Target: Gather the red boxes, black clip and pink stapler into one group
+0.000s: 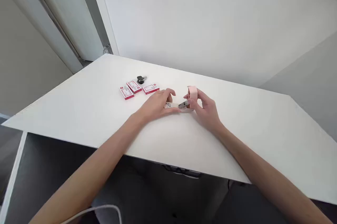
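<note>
Above the middle of the white table (231,129), my two hands are close together. My left hand (156,105) is curled around a small white piece with black print (169,105), its thumb along the near side. Between the thumb and fingers of my right hand (207,108) is a pale pink strip (193,93), bent into a loop. A small dark grey, shiny object (183,104) touches the right fingertips and points toward the white piece; its kind is too small to make out.
Three small red-and-white boxes (126,92) lie left of my hands. A black object with a clear part (141,80) sits just behind them. A white wall (210,24) rises behind the table, and the table's front edge runs under my forearms.
</note>
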The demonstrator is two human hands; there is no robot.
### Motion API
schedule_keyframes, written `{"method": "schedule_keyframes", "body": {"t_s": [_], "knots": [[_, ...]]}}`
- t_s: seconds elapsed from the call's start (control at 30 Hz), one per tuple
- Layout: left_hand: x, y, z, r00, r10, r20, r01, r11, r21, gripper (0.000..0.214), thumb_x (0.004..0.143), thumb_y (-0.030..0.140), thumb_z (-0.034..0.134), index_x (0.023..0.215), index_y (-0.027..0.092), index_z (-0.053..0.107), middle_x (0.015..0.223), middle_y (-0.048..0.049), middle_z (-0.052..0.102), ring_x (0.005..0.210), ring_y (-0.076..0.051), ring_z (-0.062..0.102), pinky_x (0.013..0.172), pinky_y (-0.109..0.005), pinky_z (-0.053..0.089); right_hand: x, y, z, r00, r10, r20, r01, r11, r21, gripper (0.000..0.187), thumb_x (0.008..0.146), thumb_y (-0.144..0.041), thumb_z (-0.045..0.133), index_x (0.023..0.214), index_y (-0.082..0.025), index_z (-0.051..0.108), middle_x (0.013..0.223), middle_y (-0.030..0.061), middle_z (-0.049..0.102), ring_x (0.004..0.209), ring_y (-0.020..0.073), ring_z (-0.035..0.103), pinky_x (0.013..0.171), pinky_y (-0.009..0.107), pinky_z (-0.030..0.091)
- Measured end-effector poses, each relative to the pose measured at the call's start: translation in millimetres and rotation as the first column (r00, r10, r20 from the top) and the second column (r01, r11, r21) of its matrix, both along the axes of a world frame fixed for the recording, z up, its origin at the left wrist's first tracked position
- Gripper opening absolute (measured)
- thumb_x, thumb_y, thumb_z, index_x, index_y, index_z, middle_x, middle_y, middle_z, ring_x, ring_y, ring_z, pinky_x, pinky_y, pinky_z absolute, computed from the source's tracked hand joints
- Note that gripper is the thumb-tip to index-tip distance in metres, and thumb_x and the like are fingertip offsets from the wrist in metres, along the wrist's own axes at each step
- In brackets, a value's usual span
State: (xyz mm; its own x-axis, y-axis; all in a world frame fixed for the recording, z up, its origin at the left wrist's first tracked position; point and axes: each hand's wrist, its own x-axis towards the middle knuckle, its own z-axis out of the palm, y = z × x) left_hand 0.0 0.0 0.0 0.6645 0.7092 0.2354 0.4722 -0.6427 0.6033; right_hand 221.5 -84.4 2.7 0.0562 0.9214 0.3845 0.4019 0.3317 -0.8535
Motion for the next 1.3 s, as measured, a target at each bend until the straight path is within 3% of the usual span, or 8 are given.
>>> {"method": "schedule_keyframes", "body": {"t_s": [0.2, 0.37, 0.5, 0.67, 0.87, 1.07, 1.2, 1.3], "knots": [[2, -4, 1.8, 1.000, 0.008, -0.006, -0.008, 1.000, -0.009, 0.068, 0.086, 0.072, 0.075, 0.128, 0.024, 0.054, 0.107, -0.0063, 0.071, 0.100, -0.029, 0.066, 0.082, -0.039, 0.050, 5, 3, -11.8, 0.987, -0.018, 0.157, 0.017, 1.000, 0.009, 0.044, 0.096, -0.050, 0.070, 0.134, -0.029, 0.073, 0.118, 0.0058, 0.078, 0.112, 0.0302, 0.070, 0.099, 0.046, 0.055], [2, -5, 1.1, 1.000, 0.028, -0.011, -0.028, 1.000, 0.001, 0.067, 0.086, 0.071, 0.074, 0.128, 0.023, 0.052, 0.109, -0.0064, 0.071, 0.101, -0.029, 0.065, 0.085, -0.040, 0.050, 2, 3, -12.2, 0.981, -0.018, 0.191, 0.019, 1.000, 0.000, 0.039, 0.097, -0.048, 0.067, 0.129, -0.027, 0.076, 0.107, 0.0034, 0.078, 0.094, 0.0249, 0.069, 0.087, 0.040, 0.057], [2, -2, -4.6, 0.996, 0.081, 0.033, -0.084, 0.992, 0.095, 0.056, 0.095, 0.066, 0.065, 0.127, 0.022, 0.052, 0.116, -0.0081, 0.070, 0.115, -0.030, 0.062, 0.098, -0.045, 0.049, 2, 5, -12.5, 0.962, -0.115, 0.249, 0.121, 0.993, -0.010, 0.039, 0.094, -0.054, 0.070, 0.122, -0.028, 0.078, 0.091, 0.0010, 0.074, 0.077, 0.0209, 0.063, 0.072, 0.034, 0.054], [1, 5, -14.2, 0.954, 0.293, 0.067, -0.299, 0.910, 0.286, 0.030, 0.101, 0.042, 0.060, 0.121, 0.021, 0.054, 0.126, -0.0126, 0.065, 0.126, -0.033, 0.055, 0.111, -0.051, 0.044, 12, 13, -18.8, 0.911, -0.264, 0.317, 0.280, 0.960, -0.006, 0.054, 0.098, -0.059, 0.064, 0.144, -0.031, 0.069, 0.099, 0.0025, 0.079, 0.081, 0.0235, 0.068, 0.078, 0.039, 0.056], [-1, 11, -20.7, 0.857, 0.513, 0.035, -0.497, 0.807, 0.318, 0.034, 0.094, 0.026, 0.061, 0.127, 0.019, 0.053, 0.140, -0.0173, 0.059, 0.137, -0.039, 0.048, 0.117, -0.057, 0.038, 20, 19, -26.4, 0.841, -0.337, 0.424, 0.355, 0.934, 0.037, 0.060, 0.104, -0.054, 0.050, 0.160, -0.030, 0.054, 0.112, 0.0070, 0.081, 0.094, 0.0288, 0.073, 0.087, 0.046, 0.056], [-1, 12, -18.7, 0.867, 0.496, -0.042, -0.473, 0.848, 0.240, 0.039, 0.096, 0.028, 0.056, 0.133, 0.014, 0.052, 0.134, -0.0187, 0.066, 0.137, -0.037, 0.053, 0.122, -0.055, 0.036, 18, 18, -24.6, 0.797, -0.346, 0.495, 0.386, 0.922, 0.024, 0.062, 0.105, -0.054, 0.047, 0.162, -0.030, 0.051, 0.102, 0.0055, 0.081, 0.088, 0.0286, 0.072, 0.082, 0.044, 0.055], [0, 9, -14.5, 0.951, 0.306, -0.050, -0.292, 0.938, 0.185, 0.044, 0.097, 0.028, 0.054, 0.140, 0.018, 0.050, 0.140, -0.0146, 0.067, 0.138, -0.034, 0.055, 0.117, -0.050, 0.045, 14, 16, -19.7, 0.782, -0.359, 0.510, 0.426, 0.904, -0.017, 0.065, 0.105, -0.055, 0.046, 0.164, -0.028, 0.047, 0.102, 0.0070, 0.082, 0.090, 0.0309, 0.074, 0.084, 0.047, 0.055], [1, 7, -13.5, 0.963, 0.269, -0.008, -0.259, 0.934, 0.246, 0.044, 0.097, 0.029, 0.057, 0.139, 0.019, 0.053, 0.143, -0.0138, 0.064, 0.143, -0.033, 0.051, 0.122, -0.051, 0.040, 10, 14, -16.9, 0.785, -0.371, 0.497, 0.438, 0.899, -0.019, 0.066, 0.103, -0.058, 0.049, 0.163, -0.030, 0.049, 0.108, 0.0076, 0.082, 0.095, 0.0326, 0.075, 0.087, 0.049, 0.056]]}}
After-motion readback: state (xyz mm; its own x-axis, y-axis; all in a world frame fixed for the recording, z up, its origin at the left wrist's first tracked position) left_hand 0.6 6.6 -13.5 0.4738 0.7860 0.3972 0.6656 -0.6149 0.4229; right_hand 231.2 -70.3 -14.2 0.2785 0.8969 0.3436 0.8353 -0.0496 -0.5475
